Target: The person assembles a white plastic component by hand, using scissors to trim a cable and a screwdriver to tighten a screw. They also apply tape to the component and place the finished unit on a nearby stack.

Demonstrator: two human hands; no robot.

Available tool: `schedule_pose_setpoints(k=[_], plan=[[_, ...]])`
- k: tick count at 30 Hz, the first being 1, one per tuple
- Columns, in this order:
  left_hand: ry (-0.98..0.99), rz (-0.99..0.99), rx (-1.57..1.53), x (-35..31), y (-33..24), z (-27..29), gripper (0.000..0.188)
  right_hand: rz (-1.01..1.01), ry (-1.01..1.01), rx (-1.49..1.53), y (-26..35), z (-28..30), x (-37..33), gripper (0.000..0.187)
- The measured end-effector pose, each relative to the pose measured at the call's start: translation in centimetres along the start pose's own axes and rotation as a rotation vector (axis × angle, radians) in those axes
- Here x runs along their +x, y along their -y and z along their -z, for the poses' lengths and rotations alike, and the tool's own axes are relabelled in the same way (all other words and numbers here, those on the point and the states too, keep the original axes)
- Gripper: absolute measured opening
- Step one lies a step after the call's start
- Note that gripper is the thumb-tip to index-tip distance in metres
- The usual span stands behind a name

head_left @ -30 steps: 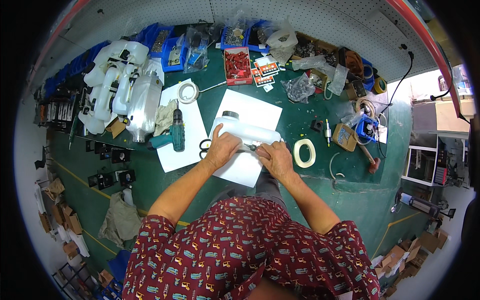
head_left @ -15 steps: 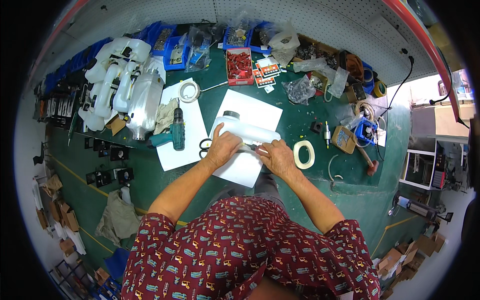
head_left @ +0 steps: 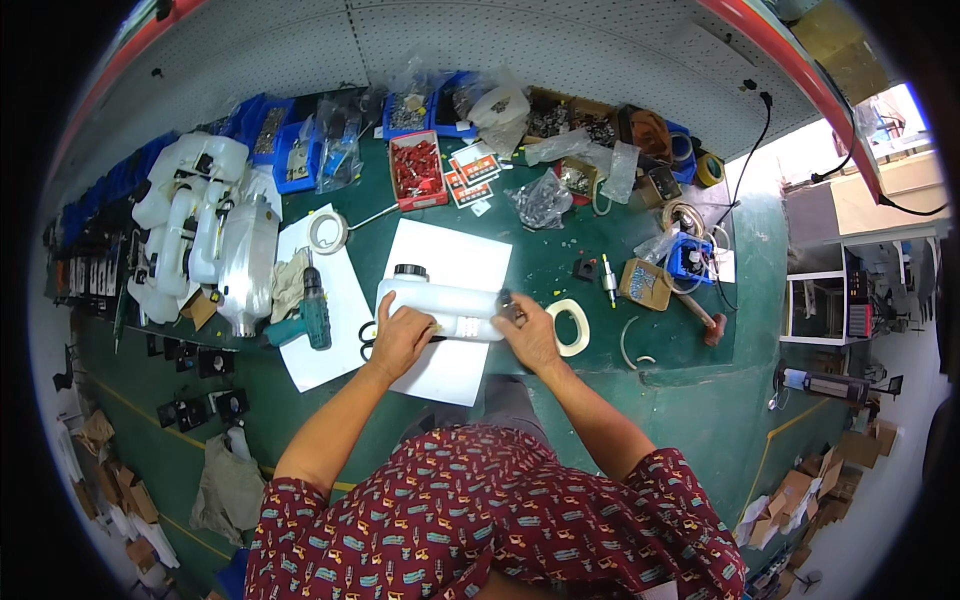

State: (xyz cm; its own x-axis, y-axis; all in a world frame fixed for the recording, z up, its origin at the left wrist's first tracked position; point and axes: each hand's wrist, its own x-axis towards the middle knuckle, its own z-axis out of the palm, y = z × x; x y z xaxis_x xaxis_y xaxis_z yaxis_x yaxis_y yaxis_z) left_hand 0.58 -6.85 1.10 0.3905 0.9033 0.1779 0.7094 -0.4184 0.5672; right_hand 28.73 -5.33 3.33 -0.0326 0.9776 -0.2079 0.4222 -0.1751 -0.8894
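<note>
A white plastic tank (head_left: 447, 299) with a black screw cap (head_left: 410, 270) lies across a white sheet of paper (head_left: 437, 253). My left hand (head_left: 404, 340) is closed on the tank's near left side. At the tank's right end, my right hand (head_left: 531, 333) is closed around a small dark thing (head_left: 509, 306); its kind is not clear, as fingers hide part of it and it is blurred. A pale printed label (head_left: 468, 327) shows on the tank's near side, between my hands. Black-handled scissors (head_left: 367, 341) lie left of my left hand, partly covered.
A cordless drill (head_left: 315, 312) lies on another sheet at left, beside more white tanks (head_left: 205, 230). A tape roll (head_left: 570, 328) lies close to my right hand. Farther back stand a box of red parts (head_left: 418, 170) and blue bins (head_left: 297, 165). A hammer (head_left: 712, 325) lies at right.
My right hand has moved away from my left hand to the tank's right end. The label between them is now uncovered. The whole view has shifted, so the bench appears farther left.
</note>
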Motion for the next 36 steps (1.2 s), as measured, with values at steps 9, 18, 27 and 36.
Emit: schedule_pose_setpoints(k=[9,18,27,36], plan=[[0.051,0.032,0.065,0.4,-0.5,0.2,0.010,0.006,-0.398,0.195,-12.5,2.6,11.4,0.042],[0.050,0.042,0.070,0.3,-0.4,0.2,0.012,-0.035,-0.553,0.056,-13.4,2.9,7.4,0.047],[0.135,-0.060,0.179,1.4,-0.5,1.4,0.009,0.088,-0.153,-0.637,-10.8,-0.9,-1.4,0.067],[0.190,-0.172,0.243,1.9,1.0,1.0,0.016,0.219,-0.100,-0.087,-2.9,0.6,-3.1,0.054]])
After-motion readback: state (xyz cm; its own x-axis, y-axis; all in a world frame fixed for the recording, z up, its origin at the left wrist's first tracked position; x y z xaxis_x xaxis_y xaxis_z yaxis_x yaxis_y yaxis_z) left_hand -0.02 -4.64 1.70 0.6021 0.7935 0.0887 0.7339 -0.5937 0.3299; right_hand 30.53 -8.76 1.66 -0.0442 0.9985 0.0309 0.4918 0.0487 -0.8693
